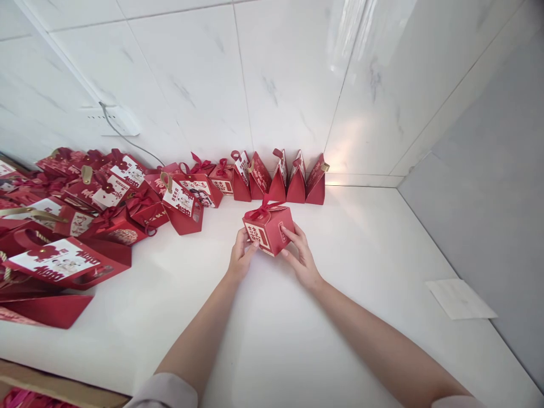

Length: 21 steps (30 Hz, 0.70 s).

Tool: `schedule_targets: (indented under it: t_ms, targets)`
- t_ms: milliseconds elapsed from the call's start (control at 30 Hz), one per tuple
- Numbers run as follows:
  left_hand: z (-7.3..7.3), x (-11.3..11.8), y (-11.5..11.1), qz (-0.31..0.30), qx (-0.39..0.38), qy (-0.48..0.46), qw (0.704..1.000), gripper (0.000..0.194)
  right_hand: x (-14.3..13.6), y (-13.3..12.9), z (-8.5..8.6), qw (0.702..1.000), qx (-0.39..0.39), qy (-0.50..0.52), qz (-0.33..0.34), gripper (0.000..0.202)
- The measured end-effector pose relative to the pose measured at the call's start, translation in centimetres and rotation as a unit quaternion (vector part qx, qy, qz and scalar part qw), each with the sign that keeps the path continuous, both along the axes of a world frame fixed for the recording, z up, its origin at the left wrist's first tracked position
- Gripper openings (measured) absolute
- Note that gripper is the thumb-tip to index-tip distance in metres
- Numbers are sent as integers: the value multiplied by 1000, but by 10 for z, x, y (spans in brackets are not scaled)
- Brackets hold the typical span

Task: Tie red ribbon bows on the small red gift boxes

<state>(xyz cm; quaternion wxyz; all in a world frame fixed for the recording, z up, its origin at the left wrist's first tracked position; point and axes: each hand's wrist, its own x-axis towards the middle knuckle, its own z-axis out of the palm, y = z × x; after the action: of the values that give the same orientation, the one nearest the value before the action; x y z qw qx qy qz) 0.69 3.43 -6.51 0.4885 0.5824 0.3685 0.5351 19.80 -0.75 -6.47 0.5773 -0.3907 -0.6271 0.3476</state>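
A red gift box (280,231) with a ribbon bow on top and a cream printed panel on its front is held between my two hands, over the white tabletop. My left hand (243,254) grips its lower left side, thumb on the front panel. On the box's right face lie the fingers of my right hand (302,258), with the thumb at the lower edge. Just behind the box stands a row of triangular red gift boxes (277,187) along the wall. Whether the held box touches the table I cannot tell.
Many red gift boxes (123,231) crowd the table's left side. A white paper (461,298) lies near the right edge by a grey panel (488,187). A cardboard box (59,385) with red contents stands at lower left. A cable (127,137) hangs from a wall socket.
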Motion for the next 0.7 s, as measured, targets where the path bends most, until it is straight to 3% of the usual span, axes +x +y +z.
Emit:
schedule_targets:
  t_ms: [167, 333, 467, 700]
  targets:
    - [3, 2, -1, -1, -13, -42, 999, 61, -2, -4, 6, 999, 7, -17, 30, 33]
    - [-1, 1, 0, 25, -56, -54, 997, 50, -3, -7, 12, 998, 1, -30, 54, 24]
    - [-4, 0, 3, 50, -66, -77, 994, 56, -6, -10, 11, 998, 22, -29, 54, 22]
    - [5, 3, -1, 53, -131, -164, 976, 68, -12, -12, 4, 997, -14, 51, -52, 23]
